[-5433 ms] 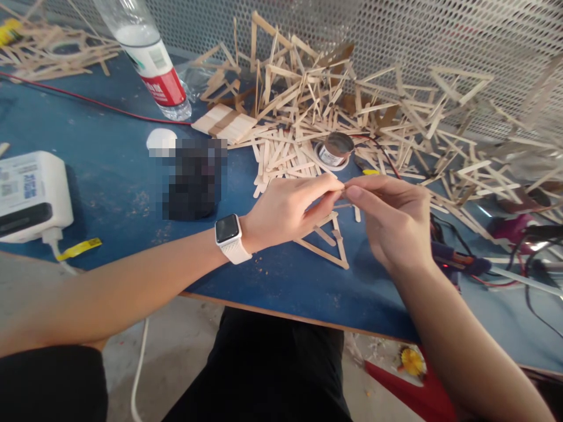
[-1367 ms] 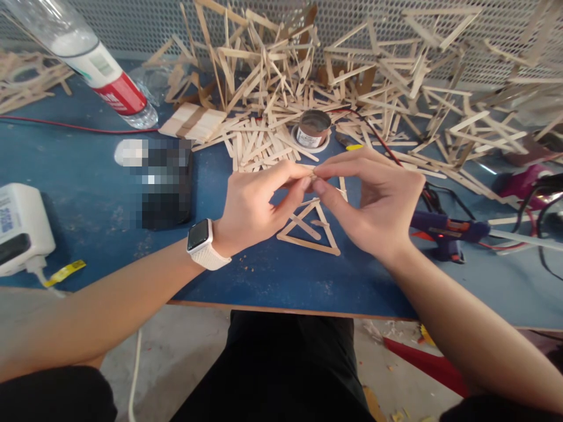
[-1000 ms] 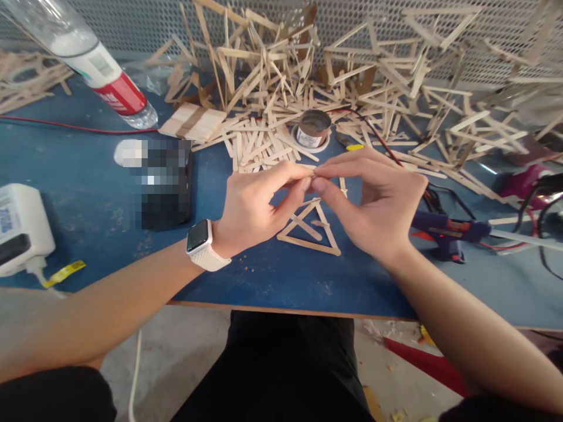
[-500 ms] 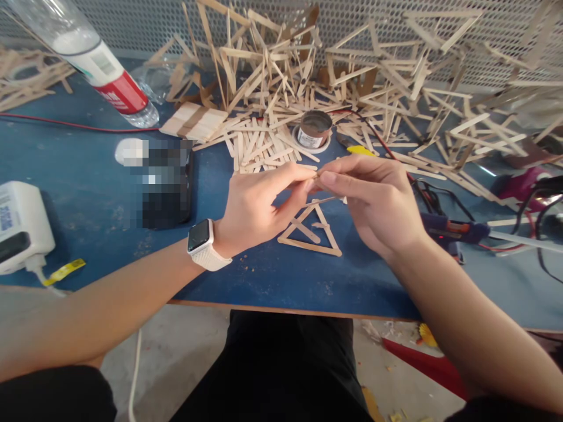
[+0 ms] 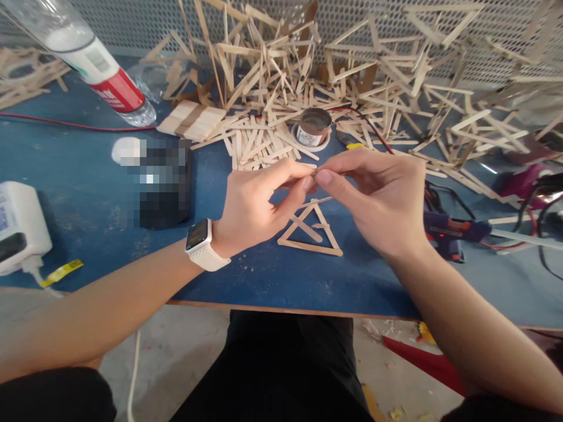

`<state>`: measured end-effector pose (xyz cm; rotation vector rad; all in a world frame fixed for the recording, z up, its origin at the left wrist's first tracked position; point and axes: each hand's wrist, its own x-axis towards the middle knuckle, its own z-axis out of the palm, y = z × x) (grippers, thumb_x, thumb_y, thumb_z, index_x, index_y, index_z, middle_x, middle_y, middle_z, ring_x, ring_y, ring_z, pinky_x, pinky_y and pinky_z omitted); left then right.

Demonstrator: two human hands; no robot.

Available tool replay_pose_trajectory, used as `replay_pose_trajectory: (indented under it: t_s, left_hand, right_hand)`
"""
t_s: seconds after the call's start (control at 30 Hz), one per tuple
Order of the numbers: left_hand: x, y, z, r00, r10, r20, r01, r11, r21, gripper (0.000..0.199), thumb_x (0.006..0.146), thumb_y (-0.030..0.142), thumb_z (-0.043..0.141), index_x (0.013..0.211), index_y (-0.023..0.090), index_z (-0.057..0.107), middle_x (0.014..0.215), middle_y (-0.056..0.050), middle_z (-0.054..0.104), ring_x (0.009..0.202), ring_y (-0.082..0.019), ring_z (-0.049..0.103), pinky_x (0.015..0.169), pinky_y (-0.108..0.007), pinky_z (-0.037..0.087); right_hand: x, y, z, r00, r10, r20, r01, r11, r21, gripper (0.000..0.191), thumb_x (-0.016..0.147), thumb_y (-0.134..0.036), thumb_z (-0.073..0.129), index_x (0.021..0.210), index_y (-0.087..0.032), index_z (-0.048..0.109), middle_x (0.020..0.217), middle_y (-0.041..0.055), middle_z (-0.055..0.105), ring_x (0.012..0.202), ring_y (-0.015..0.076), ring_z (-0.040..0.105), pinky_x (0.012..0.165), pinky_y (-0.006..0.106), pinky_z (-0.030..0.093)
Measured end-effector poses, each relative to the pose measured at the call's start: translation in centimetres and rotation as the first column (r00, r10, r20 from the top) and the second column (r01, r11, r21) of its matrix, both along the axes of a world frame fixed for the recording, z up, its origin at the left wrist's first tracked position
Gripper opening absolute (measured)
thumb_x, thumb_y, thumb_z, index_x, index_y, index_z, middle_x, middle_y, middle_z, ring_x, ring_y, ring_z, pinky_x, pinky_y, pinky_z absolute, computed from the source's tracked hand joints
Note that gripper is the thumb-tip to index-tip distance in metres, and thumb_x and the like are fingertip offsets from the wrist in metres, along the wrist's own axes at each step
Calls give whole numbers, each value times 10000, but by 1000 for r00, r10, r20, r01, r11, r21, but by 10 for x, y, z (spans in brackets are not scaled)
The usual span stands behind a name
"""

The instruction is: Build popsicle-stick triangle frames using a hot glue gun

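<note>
My left hand [image 5: 268,199] and my right hand [image 5: 378,199] meet fingertip to fingertip above the blue table. Both pinch a thin wooden stick, mostly hidden by the fingers. Just below them a triangle of wooden sticks [image 5: 310,248] lies flat, with a loose-looking stick [image 5: 307,228] slanting across its inside. Part of another thin stick shows between the hands at the triangle's top. A watch [image 5: 204,243] is on my left wrist.
Behind the hands lie a pile of sticks [image 5: 253,140], a small tin [image 5: 314,127] and a stick bundle [image 5: 191,120]. A bottle [image 5: 114,85], a dark pixelated object [image 5: 165,187] and a white adapter [image 5: 26,223] stand left. A glue gun [image 5: 455,228] is right.
My right hand has turned slightly, its back and wrist shifting a little right and up. The fingertips of both hands remain together in the pinch.
</note>
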<state>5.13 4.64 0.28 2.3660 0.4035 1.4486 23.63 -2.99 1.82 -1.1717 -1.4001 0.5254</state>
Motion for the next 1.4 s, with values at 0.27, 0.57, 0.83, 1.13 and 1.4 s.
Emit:
replay_pose_trajectory:
  t_s: [0.27,0.57,0.83,1.13,1.4]
  left_hand:
    - [-1,0,-1,1000,12,-17,-12,1000,-14,155,1021,82,682,1045,187,794,857,8,856,724,-120,824,691,-184,670]
    - [-3,2,-3,1000,16,-22,-16,1000,-14,142,1038,123,676,1074,196,792,849,10,846,693,-109,798,657,-201,631]
    - [-4,1,-5,1000,13,-15,-12,1000,25,76,1056,148,686,1044,161,759,862,10,837,705,-99,794,618,-187,567]
    - [-7,1,-9,999,14,-44,-11,997,73,86,1089,164,656,1107,162,740,927,12,833,745,-72,773,668,-171,536]
    - [-6,1,-11,999,13,-31,-10,994,110,101,1113,174,631,1093,152,728,908,6,830,725,-79,766,663,-189,516]
  right_hand:
    - [-6,-3,-5,965,-156,209,117,975,188,132,939,-201,848,962,-331,853,961,3,821,918,220,758,861,438,623]
    - [-4,-1,-12,975,-135,175,96,972,216,120,940,-316,871,1019,-406,874,1001,6,829,937,263,781,910,490,631]
    - [-2,1,-11,897,-275,347,144,923,357,130,939,-236,860,992,-354,846,953,3,832,877,245,798,808,437,654]
    - [3,4,-15,833,-324,448,104,888,449,179,912,-187,883,1019,-322,835,947,0,835,833,209,801,777,373,649]
    - [4,3,-17,832,-330,446,111,886,450,172,893,-194,902,1005,-303,829,952,6,838,838,215,806,771,377,643]
